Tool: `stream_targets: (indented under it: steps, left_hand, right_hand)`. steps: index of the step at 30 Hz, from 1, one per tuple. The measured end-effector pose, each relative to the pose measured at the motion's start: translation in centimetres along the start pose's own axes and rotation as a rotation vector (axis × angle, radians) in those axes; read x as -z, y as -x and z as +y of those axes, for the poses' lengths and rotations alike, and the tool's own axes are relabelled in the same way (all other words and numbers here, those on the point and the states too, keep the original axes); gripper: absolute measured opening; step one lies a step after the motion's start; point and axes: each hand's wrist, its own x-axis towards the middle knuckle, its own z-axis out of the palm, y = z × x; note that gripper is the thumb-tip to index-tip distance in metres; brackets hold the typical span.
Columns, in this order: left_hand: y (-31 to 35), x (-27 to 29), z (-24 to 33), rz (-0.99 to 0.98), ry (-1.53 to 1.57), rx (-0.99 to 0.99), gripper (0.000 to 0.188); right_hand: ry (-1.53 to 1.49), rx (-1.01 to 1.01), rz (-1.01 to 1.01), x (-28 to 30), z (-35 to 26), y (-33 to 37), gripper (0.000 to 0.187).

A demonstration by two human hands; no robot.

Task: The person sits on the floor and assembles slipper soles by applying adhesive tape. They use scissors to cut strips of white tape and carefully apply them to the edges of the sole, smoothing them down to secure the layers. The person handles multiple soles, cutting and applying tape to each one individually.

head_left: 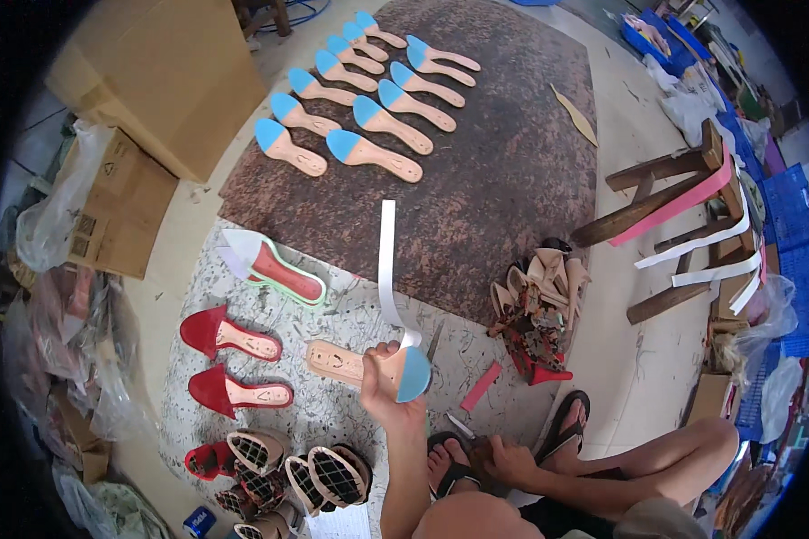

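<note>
My left hand (388,382) is closed round the middle of a beige shoe insole (340,362) with a blue toe pad (413,375), above the pale work board. A long white strip (387,260) curls down to the insole's far edge beside my fingers and stretches away over the board. Whether the strip is stuck to the insole I cannot tell. Low on the right, by my knee, my right hand (507,460) is closed on the dark handle of a knife (461,426), its pale blade pointing toward the insole. A short pink strip (481,386) lies near the blade.
Beyond, several blue-toed insoles (382,124) lie in rows on a brown mat (503,180). Red slippers (234,334), a green-edged sole (288,271) and shoe piles sit left; a scrap heap (544,305) and a wooden stool (656,198) hung with strips stand right.
</note>
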Motion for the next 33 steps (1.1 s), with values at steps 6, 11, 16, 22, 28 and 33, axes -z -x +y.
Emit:
stream_targets:
  steps: [6,11,16,22,28,33]
  left_hand:
    - [-0.7,0.8,1.4,0.005,-0.028,0.071,0.018]
    - [-0.2,-0.9,0.1,-0.013,0.000,0.122,0.021]
    - [0.7,-1.8,0.4,-0.054,0.024,0.202,0.020]
    - [1.9,-3.3,3.1,0.108,-0.100,0.225,0.019]
    - [1.9,-1.7,6.8,0.163,-0.304,0.355,0.018]
    - [3.7,-2.3,4.8,0.161,-0.487,0.189,0.022]
  right_hand:
    - [-1.052,-0.110,-0.002,7.6,-1.3,1.6,0.081]
    - [-1.291,0.180,-0.158,12.6,-3.7,0.4,0.089]
    - [-1.069,0.453,0.018,13.5,-7.8,-4.3,0.090]
    - [-0.654,0.447,0.125,15.5,-10.4,-5.6,0.085]
    - [-0.412,0.460,0.091,16.7,-8.1,-6.0,0.078]
    - [-0.281,0.308,0.261,13.7,-6.3,-6.5,0.063]
